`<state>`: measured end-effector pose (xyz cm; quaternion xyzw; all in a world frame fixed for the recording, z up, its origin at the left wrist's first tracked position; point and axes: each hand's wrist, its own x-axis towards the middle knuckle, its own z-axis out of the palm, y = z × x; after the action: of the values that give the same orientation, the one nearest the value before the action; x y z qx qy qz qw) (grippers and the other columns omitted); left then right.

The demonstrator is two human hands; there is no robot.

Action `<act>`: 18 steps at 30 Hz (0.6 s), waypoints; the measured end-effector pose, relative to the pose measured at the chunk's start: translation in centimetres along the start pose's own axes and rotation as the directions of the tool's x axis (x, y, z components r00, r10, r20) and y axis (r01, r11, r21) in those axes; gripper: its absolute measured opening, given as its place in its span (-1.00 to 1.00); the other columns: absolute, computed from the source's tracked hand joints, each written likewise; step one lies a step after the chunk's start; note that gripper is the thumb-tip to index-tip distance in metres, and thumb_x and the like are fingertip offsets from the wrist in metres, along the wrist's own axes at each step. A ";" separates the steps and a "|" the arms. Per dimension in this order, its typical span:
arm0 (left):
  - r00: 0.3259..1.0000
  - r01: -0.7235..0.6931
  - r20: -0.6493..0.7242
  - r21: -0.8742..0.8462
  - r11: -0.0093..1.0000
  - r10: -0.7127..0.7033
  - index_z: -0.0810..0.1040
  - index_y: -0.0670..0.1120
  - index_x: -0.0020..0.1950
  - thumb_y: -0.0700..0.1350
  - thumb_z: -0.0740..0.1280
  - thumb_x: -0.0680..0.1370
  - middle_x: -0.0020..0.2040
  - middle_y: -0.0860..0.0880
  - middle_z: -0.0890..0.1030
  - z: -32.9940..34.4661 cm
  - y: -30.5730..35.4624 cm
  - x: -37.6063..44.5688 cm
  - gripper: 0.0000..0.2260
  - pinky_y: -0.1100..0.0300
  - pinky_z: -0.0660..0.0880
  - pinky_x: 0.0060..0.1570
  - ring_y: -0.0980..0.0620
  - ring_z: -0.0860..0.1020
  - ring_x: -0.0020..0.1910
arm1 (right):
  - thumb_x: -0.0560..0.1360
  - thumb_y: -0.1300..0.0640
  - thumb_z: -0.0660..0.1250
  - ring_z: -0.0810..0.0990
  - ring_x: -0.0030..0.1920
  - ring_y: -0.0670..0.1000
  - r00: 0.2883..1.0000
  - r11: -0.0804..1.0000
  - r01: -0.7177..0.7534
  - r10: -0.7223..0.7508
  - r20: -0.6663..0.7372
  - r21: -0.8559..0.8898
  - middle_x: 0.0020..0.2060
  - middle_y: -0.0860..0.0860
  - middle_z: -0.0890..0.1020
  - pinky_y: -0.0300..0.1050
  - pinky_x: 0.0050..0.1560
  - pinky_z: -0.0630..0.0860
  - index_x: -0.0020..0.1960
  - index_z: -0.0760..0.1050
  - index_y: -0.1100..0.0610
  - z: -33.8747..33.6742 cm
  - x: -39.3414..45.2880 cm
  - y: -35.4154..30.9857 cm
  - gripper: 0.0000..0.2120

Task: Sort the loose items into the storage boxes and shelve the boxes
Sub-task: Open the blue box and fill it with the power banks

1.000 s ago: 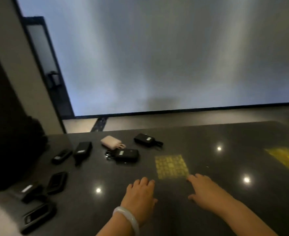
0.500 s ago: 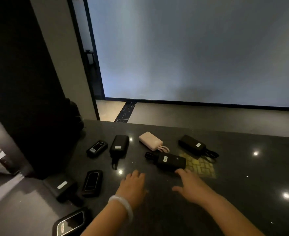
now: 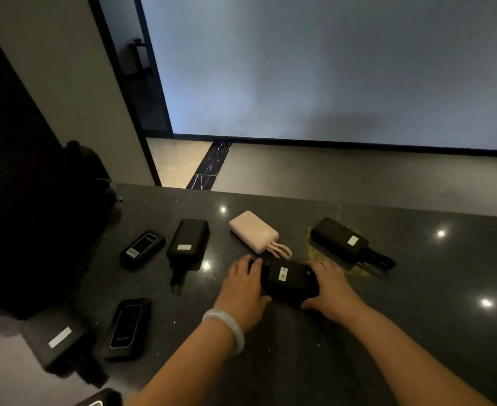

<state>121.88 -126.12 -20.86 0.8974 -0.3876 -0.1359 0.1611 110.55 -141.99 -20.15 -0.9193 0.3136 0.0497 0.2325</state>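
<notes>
Several power banks lie on a dark stone counter [image 3: 387,332]. A black power bank with a white label [image 3: 288,281] sits between my hands. My left hand [image 3: 243,288], with a pale bangle on the wrist, grips its left end. My right hand [image 3: 333,288] holds its right end. Just behind it lies a pink power bank [image 3: 253,231] with short cables. Another black power bank with a cord [image 3: 339,238] is at the back right. To the left are a tall black power bank [image 3: 188,244] and a smaller glossy one [image 3: 142,249]. No storage box is in view.
More black devices lie at the front left: a glossy one [image 3: 127,328], a labelled one [image 3: 57,341] and one at the bottom edge [image 3: 101,401]. A dark bulky object [image 3: 51,224] stands at the counter's left end. Beyond the far edge is floor and a grey wall.
The view swung left and closer to the items. Both hands moved forward from flat on the counter and closed around the ends of the labelled black power bank.
</notes>
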 end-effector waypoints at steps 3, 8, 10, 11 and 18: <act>0.994 -0.101 0.037 0.049 0.994 0.099 -0.01 0.03 0.57 0.10 0.42 0.47 0.56 0.01 0.04 0.1 -0.1 1.2 -0.17 -0.02 0.03 0.48 -0.05 0.01 0.54 | 0.28 0.08 0.57 0.23 0.42 0.00 0.994 0.996 0.090 -0.092 0.063 0.023 0.40 -0.07 0.32 -0.03 0.43 0.24 0.47 0.22 -0.03 -0.6 0.4 0.6 -0.14; 0.984 -0.116 0.137 -0.001 0.993 0.115 0.15 0.04 0.52 0.16 0.44 0.43 0.43 0.01 0.26 0.6 0.1 0.8 -0.24 0.02 0.20 0.43 -0.01 0.24 0.41 | 0.31 0.16 0.55 0.22 0.43 -0.07 0.975 0.981 0.185 -0.191 0.113 0.058 0.41 -0.11 0.31 -0.09 0.45 0.17 0.47 0.23 -0.07 -0.8 -0.2 1.1 -0.16; 0.990 -0.065 0.115 -0.118 0.991 0.079 0.25 0.05 0.46 0.15 0.47 0.40 0.35 0.05 0.30 1.1 0.0 -0.4 -0.30 0.06 0.32 0.37 0.04 0.29 0.34 | 0.33 0.22 0.52 0.18 0.46 -0.05 0.990 0.983 0.135 -0.137 0.011 0.122 0.44 -0.10 0.27 -0.04 0.47 0.16 0.48 0.22 -0.07 0.0 -1.0 0.9 -0.18; 0.991 -0.039 0.116 -0.169 0.985 0.060 0.26 0.05 0.43 0.15 0.48 0.39 0.33 0.06 0.29 1.5 0.0 -1.0 -0.30 0.07 0.34 0.36 0.05 0.29 0.33 | 0.35 0.25 0.50 0.18 0.46 -0.02 0.997 0.982 0.069 -0.060 -0.055 0.178 0.44 -0.08 0.26 -0.01 0.46 0.19 0.48 0.22 -0.06 0.5 -1.6 0.8 -0.20; 0.991 0.026 0.131 -0.456 0.890 0.038 0.29 0.14 0.36 0.13 0.45 0.42 0.23 0.19 0.30 3.9 0.0 -4.2 -0.43 0.19 0.34 0.29 0.15 0.30 0.29 | 0.53 0.36 0.25 0.49 0.15 -0.01 0.956 0.748 -0.213 0.291 -0.023 0.628 0.21 0.05 0.52 -0.11 0.11 0.48 0.35 0.38 0.09 2.4 -4.2 -0.3 -0.57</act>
<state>117.69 -123.77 -23.88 0.8218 -0.3579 -0.2837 0.3408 107.51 -138.32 -21.15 -0.7422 0.4468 -0.0799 0.4931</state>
